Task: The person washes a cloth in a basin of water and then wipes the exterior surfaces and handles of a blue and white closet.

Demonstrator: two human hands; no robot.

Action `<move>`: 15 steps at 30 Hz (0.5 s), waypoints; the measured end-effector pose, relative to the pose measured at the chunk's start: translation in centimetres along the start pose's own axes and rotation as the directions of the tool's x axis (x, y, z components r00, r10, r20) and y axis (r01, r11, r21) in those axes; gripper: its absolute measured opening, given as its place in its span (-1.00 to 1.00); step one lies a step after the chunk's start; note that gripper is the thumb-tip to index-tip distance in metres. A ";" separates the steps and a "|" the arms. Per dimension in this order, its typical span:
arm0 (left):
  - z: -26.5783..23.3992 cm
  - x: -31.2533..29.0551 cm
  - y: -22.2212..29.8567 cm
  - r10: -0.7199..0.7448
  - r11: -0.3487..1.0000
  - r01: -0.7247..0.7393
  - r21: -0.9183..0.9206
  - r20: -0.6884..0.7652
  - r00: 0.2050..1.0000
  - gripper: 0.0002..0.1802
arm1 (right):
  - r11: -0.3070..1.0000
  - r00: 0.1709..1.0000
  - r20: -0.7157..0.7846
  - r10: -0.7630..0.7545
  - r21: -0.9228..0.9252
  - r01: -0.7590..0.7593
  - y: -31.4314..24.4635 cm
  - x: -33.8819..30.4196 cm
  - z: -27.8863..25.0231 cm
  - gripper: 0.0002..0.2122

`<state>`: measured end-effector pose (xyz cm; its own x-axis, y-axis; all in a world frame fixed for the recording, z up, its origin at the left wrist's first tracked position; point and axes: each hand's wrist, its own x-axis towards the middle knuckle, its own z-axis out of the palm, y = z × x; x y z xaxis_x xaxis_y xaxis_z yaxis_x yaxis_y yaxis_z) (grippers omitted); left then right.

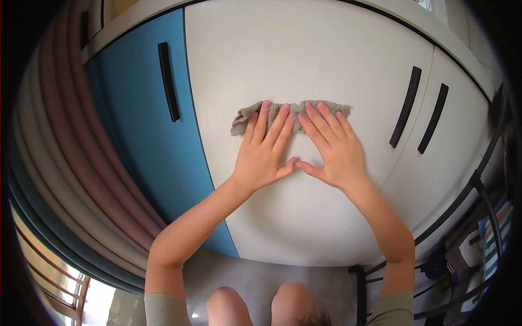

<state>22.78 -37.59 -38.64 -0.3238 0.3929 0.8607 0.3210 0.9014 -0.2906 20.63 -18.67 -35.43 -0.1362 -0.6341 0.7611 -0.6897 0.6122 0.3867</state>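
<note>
A grey-brown cleaning cloth [296, 113] lies spread sideways across the white cabinet door [304, 60], its left end folded and crumpled. My left hand [262, 149] rests flat on the left part of the cloth, fingers stretched out and pressing it to the door. On the right part, my right hand [336, 149] does the same with fingers extended. Both palms sit below the cloth, against or close to the white surface. My two thumbs point inward and nearly meet. The cloth's underside is hidden.
To the left is a blue cabinet door [147, 119] with a black handle [168, 81], beside a hanging striped curtain [81, 146]. Two black handles [406, 107] stand on the right doors. A black metal rack [473, 185] holding fabric items stands at right. My knees [293, 304] are below.
</note>
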 end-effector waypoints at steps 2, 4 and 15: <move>-0.8 2.1 -1.2 0.052 0.996 -0.050 0.073 -0.032 0.998 -0.15 | 1.000 0.999 -0.048 0.005 -0.024 -0.006 0.9 1.7 -1.1 -0.41; -2.4 6.5 -1.6 0.036 0.993 -0.018 0.114 -0.164 0.986 -0.19 | 0.995 0.986 -0.169 -0.007 -0.097 -0.010 2.7 4.5 -2.7 -0.43; -1.2 5.6 -0.7 -0.053 0.997 0.062 0.045 -0.171 0.984 -0.16 | 0.995 0.963 -0.265 0.048 -0.072 -0.070 2.1 3.6 -0.9 -0.43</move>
<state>21.81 -36.24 -33.07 -0.1830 0.3074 0.9338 0.2596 0.9312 -0.2557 19.30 -19.23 -31.45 0.0244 -0.4560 0.8897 -0.6252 0.6875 0.3695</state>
